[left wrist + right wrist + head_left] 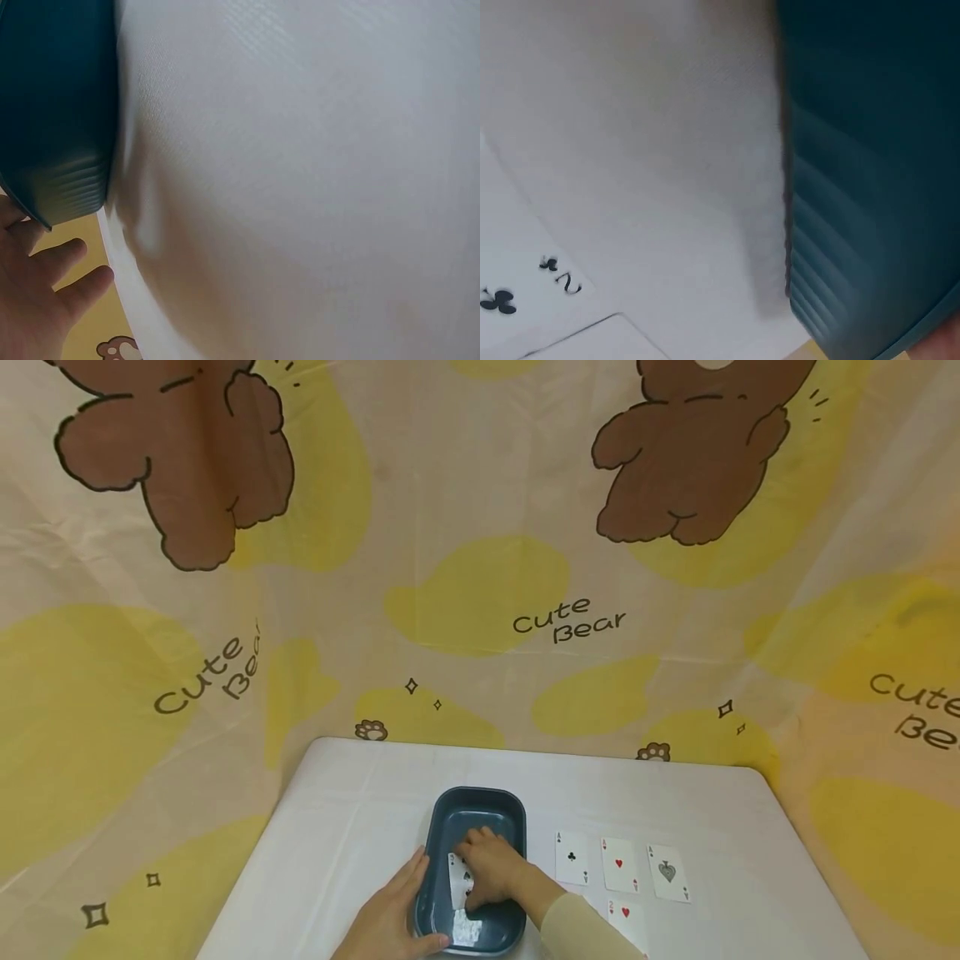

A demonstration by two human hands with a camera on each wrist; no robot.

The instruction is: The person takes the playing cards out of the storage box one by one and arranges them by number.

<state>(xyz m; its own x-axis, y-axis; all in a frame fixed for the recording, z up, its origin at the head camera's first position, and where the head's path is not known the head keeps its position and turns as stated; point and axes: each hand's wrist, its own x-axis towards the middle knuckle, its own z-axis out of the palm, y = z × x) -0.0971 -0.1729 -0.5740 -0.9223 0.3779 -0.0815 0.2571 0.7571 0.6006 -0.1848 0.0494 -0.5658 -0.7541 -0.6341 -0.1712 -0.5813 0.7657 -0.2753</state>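
Note:
A dark blue tray point(517, 806) stands on the white table. My right hand point(487, 864) reaches inside it and pinches a black-suit playing card point(459, 893), thumb at the near end and fingers at the far end. The hand covers the card's right part. My left hand point(390, 906) rests against the tray's left side, fingers extended along the outside and thumb at the near rim. In the left wrist view, the spread fingers point(86, 289) show by the tray's corner point(75, 187). The right wrist view shows the tray's ribbed outer wall point(832, 247).
Right of the tray lie the ace of clubs point(572, 857), ace of hearts point(619, 864) and ace of spades point(667, 872) in a row. A two of hearts point(626, 920) sits nearer, partly behind my sleeve. A two of clubs point(502, 300) shows in the right wrist view. A bear-print cloth point(480, 693) hangs behind.

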